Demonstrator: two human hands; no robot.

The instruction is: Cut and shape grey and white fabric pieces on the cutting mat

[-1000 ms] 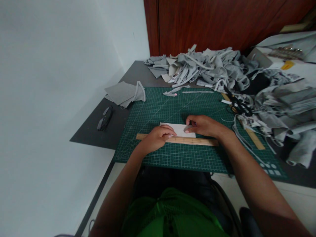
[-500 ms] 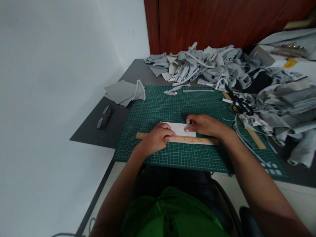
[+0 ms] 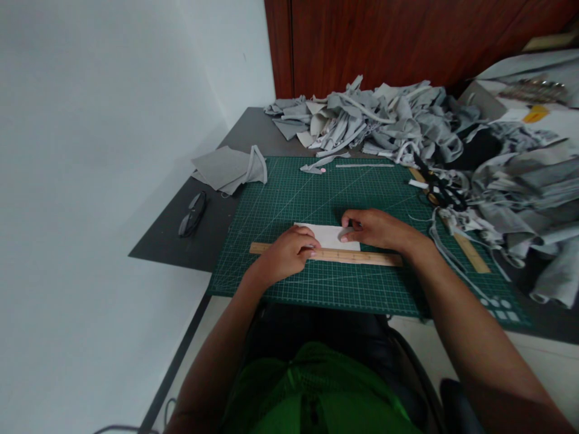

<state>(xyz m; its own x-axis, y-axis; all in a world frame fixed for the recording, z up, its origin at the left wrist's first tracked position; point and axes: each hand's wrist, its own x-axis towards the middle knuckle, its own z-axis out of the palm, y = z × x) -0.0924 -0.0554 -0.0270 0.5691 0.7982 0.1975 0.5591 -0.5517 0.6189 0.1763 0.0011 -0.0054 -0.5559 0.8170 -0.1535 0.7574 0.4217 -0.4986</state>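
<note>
A white rectangular piece of cloth (image 3: 328,234) lies flat on the green cutting mat (image 3: 289,193). Along its near edge runs a wooden ruler (image 3: 357,256). My left hand (image 3: 292,250) is closed at the ruler's left half, thumb on the wood and fingertips reaching over the cloth's left part. At the cloth's right end, my right hand (image 3: 368,229) is closed in a pinch, thumb and forefinger near its surface. A small greyish patch shows between those fingers; what it is I cannot make out.
Grey cloth scraps (image 3: 389,114) are heaped along the back and right. Black-handled scissors (image 3: 441,190) rest over a second wooden ruler (image 3: 470,253) at right. Folded eyeglasses (image 3: 192,214) and grey cloth pieces (image 3: 226,169) lie at left, beside a white wall (image 3: 113,150).
</note>
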